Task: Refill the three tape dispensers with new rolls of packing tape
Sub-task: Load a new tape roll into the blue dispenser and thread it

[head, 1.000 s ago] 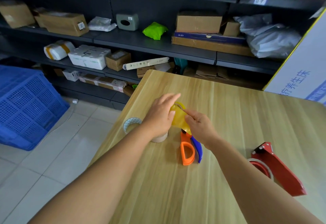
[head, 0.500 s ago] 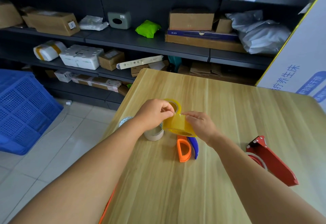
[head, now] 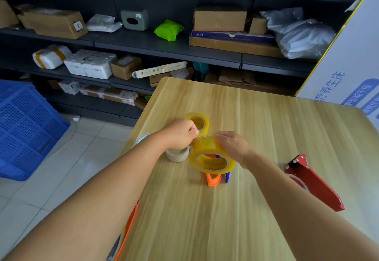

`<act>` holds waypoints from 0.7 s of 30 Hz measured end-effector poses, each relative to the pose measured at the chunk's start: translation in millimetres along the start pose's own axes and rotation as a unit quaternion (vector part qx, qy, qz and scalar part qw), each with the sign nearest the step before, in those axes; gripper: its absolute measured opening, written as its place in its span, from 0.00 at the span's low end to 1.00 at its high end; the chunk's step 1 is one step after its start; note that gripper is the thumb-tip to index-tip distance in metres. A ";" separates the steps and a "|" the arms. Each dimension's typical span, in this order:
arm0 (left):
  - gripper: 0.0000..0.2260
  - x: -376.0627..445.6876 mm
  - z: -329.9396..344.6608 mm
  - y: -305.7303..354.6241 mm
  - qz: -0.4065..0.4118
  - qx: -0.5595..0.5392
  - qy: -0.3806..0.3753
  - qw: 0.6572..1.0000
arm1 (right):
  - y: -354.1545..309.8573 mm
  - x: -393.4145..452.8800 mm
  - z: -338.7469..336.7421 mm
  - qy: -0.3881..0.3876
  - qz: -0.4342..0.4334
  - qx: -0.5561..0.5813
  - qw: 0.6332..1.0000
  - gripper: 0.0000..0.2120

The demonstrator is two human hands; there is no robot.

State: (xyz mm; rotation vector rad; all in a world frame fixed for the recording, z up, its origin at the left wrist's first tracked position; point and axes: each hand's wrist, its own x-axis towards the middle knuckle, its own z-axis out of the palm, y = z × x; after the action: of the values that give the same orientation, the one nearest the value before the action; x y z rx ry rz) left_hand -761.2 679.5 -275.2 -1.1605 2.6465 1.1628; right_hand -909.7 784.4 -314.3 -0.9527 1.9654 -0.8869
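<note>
A yellow tape roll (head: 211, 159) is held on edge above the wooden table (head: 266, 127), its hole facing me. My right hand (head: 233, 145) grips its top right side. My left hand (head: 180, 133) pinches the thin loose tape end at the roll's top left. A second yellow roll (head: 198, 122) lies flat just behind my hands. An orange dispenser (head: 213, 179) and a blue one (head: 227, 177) stand mostly hidden under the held roll. A red dispenser (head: 313, 180) lies on the right. Another orange dispenser (head: 128, 228) pokes out under my left forearm.
A used, nearly bare tape core (head: 177, 154) sits below my left hand, and another roll (head: 141, 137) peeks out at the table's left edge. A blue crate (head: 24, 125) stands on the floor at left. Shelves with boxes (head: 219, 18) run behind; a white printed carton (head: 352, 71) leans at right.
The held yellow roll has been lifted and turned so its hole faces me, uncovering the second yellow roll behind. My left hand went from resting on the roll to pinching its tape end.
</note>
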 end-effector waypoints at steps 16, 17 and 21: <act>0.17 7.8 15.1 -11.0 -0.135 -0.089 -0.035 0.986 | 16.5 -4.8 -2.7 -0.031 -0.062 -0.067 0.995 0.25; 0.17 8.3 17.4 -12.6 -0.145 -0.097 -0.031 0.984 | 18.3 -4.4 -2.6 -0.023 -0.066 -0.068 0.995 0.24; 0.14 11.9 28.0 -16.1 -0.177 -0.133 -0.024 0.975 | 23.2 -4.7 -2.3 -0.014 -0.076 -0.094 0.993 0.22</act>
State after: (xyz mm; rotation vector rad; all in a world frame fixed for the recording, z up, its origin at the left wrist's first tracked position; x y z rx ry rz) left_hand -766.5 683.0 -309.0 -1.5426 2.1692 1.4727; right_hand -916.8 800.0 -330.7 -1.2304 1.9980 -0.7768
